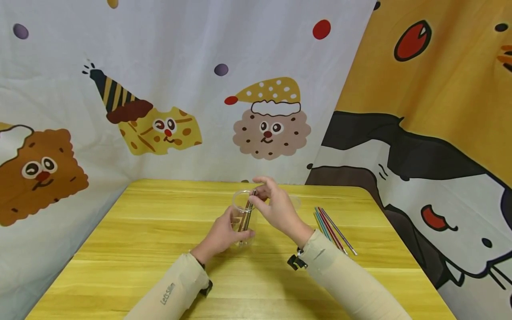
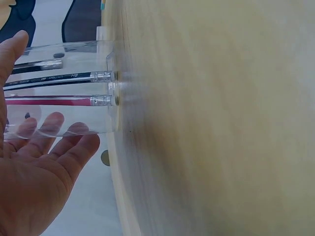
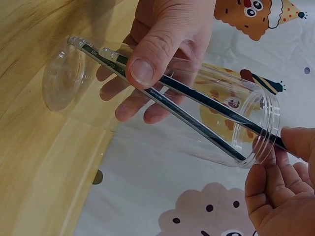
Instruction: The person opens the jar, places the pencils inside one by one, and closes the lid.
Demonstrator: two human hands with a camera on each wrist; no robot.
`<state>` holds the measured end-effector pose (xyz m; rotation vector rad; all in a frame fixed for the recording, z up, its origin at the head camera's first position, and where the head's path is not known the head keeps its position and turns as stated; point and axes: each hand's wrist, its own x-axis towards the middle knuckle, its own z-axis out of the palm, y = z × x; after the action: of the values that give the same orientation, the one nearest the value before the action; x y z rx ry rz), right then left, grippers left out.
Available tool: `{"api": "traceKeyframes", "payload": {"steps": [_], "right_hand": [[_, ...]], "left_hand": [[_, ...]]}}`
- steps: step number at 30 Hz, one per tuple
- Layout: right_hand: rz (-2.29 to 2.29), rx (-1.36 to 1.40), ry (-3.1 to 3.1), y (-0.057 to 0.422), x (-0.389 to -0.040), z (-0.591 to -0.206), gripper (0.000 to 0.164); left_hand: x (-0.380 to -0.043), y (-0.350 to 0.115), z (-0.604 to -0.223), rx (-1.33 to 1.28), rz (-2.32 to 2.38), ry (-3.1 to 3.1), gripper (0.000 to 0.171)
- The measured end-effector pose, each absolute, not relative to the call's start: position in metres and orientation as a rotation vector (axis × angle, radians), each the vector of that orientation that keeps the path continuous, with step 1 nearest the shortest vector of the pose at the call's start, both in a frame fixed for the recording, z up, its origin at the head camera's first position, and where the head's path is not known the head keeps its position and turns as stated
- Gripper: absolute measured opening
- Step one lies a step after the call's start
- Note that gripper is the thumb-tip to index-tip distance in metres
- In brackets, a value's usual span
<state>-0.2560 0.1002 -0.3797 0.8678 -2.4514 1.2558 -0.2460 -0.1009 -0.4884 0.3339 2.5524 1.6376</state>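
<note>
Now, the jar (image 3: 182, 140): It is clear and tall, and its open mouth points up, over the middle of the table (image 1: 152, 249). A hard bump to the side could tip it. I can't tell if its bottom touches the wood.
Left hand (image 1: 222, 233): It wraps round the jar, with the thumb on one side and the fingers on the other. The smooth wall could slide if that grip gets loose.
Right hand (image 1: 276, 206): Thumb and fingers pinch a dark pencil (image 3: 216, 106) right by the mouth. A weak pinch could let it drop, and a sideways tug could drag the jar over.
Pencils inside: A black pencil (image 2: 59, 79) and a pink pencil (image 2: 54, 101) stand in the jar too, close to the pinched one. They could get caught on each other, because they lean together at the top.
Loose pencils (image 1: 333, 231): They lie on the table beside the right sleeve (image 1: 348, 275). If that arm swings out, the sleeve could brush them and make them roll.
Clear round thing (image 1: 296, 202): Maybe it's a lid. It sits behind the right hand, so a knuckle could knock it, since it's so hard to see.
</note>
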Motion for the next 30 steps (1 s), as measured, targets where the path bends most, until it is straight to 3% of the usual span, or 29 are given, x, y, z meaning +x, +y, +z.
{"api": "traceKeyframes", "payload": {"steps": [21, 30], "right_hand": [[1.170, 0.912, -2.438, 0.0990, -0.2556, -0.3823, 0.032], [1.138, 0.788, -2.450, 0.0967, -0.2618, -0.3812, 0.026]], "left_hand": [[-0.2442, -0.1008, -0.4865, 0.327, 1.655, 2.537, 0.064], [-0.2446, -0.1002, -0.4865, 0.332, 1.661, 2.543, 0.063]]}}
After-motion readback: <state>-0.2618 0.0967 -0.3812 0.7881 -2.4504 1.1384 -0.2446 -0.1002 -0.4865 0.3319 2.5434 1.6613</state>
